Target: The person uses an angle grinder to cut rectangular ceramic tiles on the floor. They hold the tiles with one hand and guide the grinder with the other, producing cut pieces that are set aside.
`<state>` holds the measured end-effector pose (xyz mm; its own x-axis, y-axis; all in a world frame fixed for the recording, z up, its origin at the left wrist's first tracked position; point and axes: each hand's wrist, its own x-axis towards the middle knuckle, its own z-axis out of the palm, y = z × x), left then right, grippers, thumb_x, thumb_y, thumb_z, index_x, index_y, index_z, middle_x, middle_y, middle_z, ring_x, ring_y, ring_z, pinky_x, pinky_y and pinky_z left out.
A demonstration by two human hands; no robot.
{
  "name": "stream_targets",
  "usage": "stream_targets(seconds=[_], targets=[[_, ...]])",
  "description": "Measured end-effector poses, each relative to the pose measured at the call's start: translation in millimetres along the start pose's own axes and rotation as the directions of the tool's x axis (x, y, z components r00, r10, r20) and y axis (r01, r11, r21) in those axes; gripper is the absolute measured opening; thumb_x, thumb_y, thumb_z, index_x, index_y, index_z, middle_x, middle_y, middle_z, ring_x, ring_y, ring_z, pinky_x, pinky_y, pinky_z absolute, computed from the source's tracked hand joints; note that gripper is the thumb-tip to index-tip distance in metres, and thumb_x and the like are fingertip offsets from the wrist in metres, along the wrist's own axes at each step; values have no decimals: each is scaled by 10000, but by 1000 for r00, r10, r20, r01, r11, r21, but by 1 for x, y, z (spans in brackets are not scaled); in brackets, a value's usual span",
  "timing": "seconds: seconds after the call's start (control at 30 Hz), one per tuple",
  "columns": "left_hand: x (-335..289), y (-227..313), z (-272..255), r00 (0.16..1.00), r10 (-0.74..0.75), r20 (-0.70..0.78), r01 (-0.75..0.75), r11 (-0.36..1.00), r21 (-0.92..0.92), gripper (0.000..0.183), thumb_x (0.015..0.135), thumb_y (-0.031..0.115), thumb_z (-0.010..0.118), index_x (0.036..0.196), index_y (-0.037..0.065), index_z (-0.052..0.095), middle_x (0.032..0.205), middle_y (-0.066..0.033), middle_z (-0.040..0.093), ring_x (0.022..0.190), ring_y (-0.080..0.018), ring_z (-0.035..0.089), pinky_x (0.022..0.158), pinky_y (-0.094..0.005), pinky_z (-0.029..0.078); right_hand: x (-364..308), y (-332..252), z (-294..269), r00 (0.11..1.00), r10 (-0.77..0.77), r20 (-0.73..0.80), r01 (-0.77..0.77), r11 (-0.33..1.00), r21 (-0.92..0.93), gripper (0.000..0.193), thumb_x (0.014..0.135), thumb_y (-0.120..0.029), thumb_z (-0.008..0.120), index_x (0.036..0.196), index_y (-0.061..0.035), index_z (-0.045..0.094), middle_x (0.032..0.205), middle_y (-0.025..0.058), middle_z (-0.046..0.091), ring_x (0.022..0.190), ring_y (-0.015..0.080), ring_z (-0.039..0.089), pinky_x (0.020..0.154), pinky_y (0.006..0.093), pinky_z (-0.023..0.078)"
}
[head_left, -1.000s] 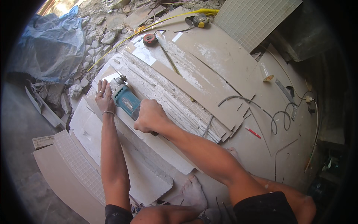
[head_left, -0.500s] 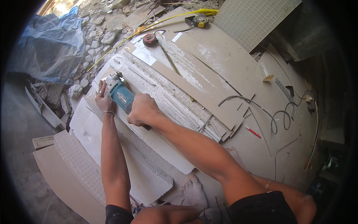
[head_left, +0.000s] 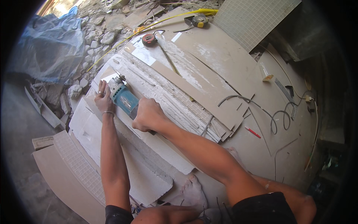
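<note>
My right hand (head_left: 149, 115) is wrapped round the rear body of a teal angle grinder (head_left: 126, 100). The grinder's metal head and disc (head_left: 118, 77) point away from me, over a dusty stack of tile strips. My left hand (head_left: 102, 98) lies with its fingers stretched out on the beige tile (head_left: 109, 71) at the far left end of the stack, close beside the grinder's head. A thick white slab (head_left: 149, 140) lies under the tile. Whether the disc touches the tile cannot be made out.
Beyond the stack lie a red-and-black tape measure (head_left: 149, 40) and a yellow-and-black one (head_left: 200, 21). Grey cable (head_left: 274, 125) coils at right near a red pen (head_left: 253, 132) and a metal square (head_left: 286, 93). Rubble (head_left: 109, 36) and blue sheeting (head_left: 52, 46) spread at far left.
The grinder and my right hand have shifted slightly to the right, and the disc stands a little farther from my left fingers. My left hand has stayed in place.
</note>
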<state>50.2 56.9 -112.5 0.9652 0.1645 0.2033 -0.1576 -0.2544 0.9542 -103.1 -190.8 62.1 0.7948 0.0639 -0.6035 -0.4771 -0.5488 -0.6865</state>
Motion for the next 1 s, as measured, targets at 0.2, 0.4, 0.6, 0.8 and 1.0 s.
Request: stream_targets(seconds=[0.2, 0.4, 0.6, 0.8, 1.0], targets=[[-9, 26, 6, 996, -71, -45, 75, 992, 98, 450, 1075, 198, 765, 1457, -33, 705, 1675, -146, 572, 1468, -246, 608, 1199, -338, 499, -16, 13, -1, 1000, 18, 18, -18, 1000, 0, 485, 725, -127, 897, 1134, 97, 763, 1198, 319, 783, 1161, 416, 791, 984, 423, 658], [-10, 32, 11, 994, -87, -62, 91, 994, 56, 458, 1076, 200, 764, 1455, -51, 700, 1678, -152, 568, 1479, -248, 596, 1194, -331, 501, -20, 16, -2, 1000, 19, 15, -19, 999, -27, 471, 729, -117, 892, 1128, 100, 768, 1199, 317, 783, 1153, 413, 795, 978, 421, 660], [-9, 25, 5, 999, -42, -24, 43, 997, 57, 429, 1076, 174, 757, 1448, -35, 712, 1667, -151, 580, 1476, -244, 599, 1209, -343, 487, -7, 5, -3, 999, 36, 41, -36, 999, -4, 473, 729, -127, 897, 1128, 95, 772, 1210, 308, 785, 1164, 391, 796, 996, 404, 654], [-2, 4, 3, 998, 62, -19, -59, 990, 132, 398, 1076, 146, 746, 1441, -11, 726, 1651, -145, 599, 1474, -245, 604, 1240, -362, 453, 2, 1, 0, 1000, 7, 5, -7, 1000, -15, 501, 736, -142, 897, 1159, 93, 768, 1224, 301, 785, 1184, 388, 790, 1011, 403, 651], [1, -3, 0, 998, 66, -5, -65, 991, 114, 379, 1079, 127, 736, 1437, 3, 736, 1650, -139, 603, 1471, -249, 608, 1258, -375, 433, 6, -5, 0, 1000, -1, -14, 1, 1000, -13, 511, 733, -152, 910, 1162, 87, 770, 1241, 295, 781, 1203, 385, 783, 1022, 405, 649]])
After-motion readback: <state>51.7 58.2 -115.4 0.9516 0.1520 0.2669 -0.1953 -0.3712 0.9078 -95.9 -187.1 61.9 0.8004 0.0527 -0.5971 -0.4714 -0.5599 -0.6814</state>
